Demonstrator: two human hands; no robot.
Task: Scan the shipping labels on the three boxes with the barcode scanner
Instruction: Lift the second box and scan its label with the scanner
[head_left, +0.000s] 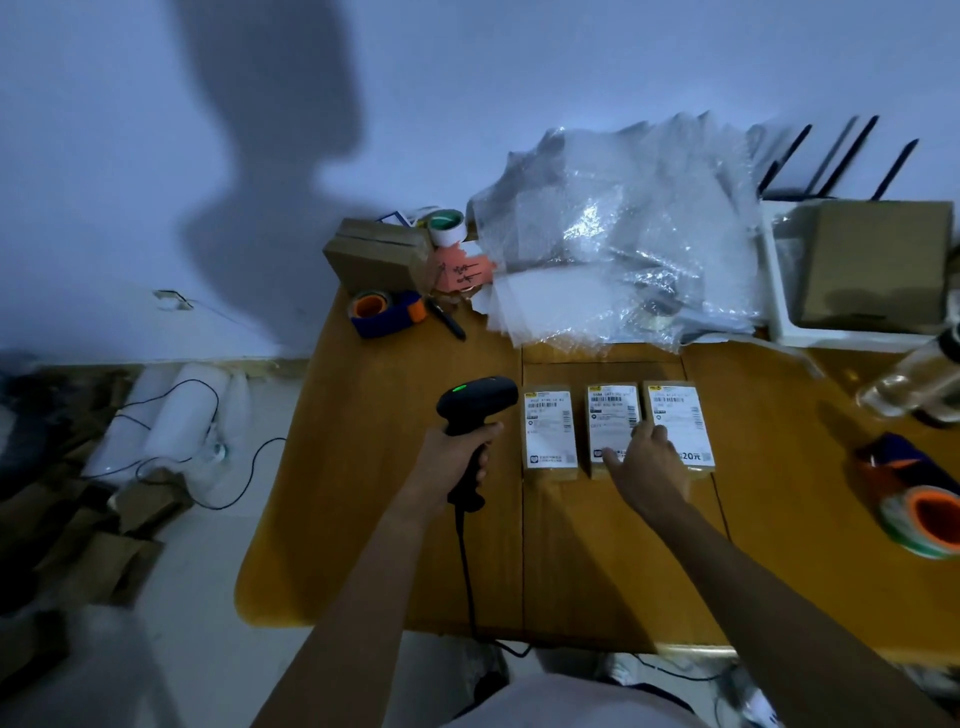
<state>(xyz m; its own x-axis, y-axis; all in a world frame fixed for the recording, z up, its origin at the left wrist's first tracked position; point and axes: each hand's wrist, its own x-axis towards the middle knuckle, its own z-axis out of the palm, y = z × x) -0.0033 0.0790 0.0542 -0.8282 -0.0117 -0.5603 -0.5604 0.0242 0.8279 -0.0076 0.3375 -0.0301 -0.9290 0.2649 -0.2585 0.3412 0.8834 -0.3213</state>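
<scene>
Now: left grip (457, 457) clasps matte black scanner (475, 402) | right grip (644, 457) loose on paper-labelled cardboard boxes (550, 431)

The white label (680, 423) on the rightmost box (678, 428) shows "20元" in its lower corner. The barcodes and small print on all three labels are too blurred to read.

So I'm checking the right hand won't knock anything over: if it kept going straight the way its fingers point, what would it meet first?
The right hand already lies over the middle label-covered cardboard box. Beyond the box, probably bare wooden table, then the crumpled clear bubble wrap pile; depth is uncertain.
</scene>
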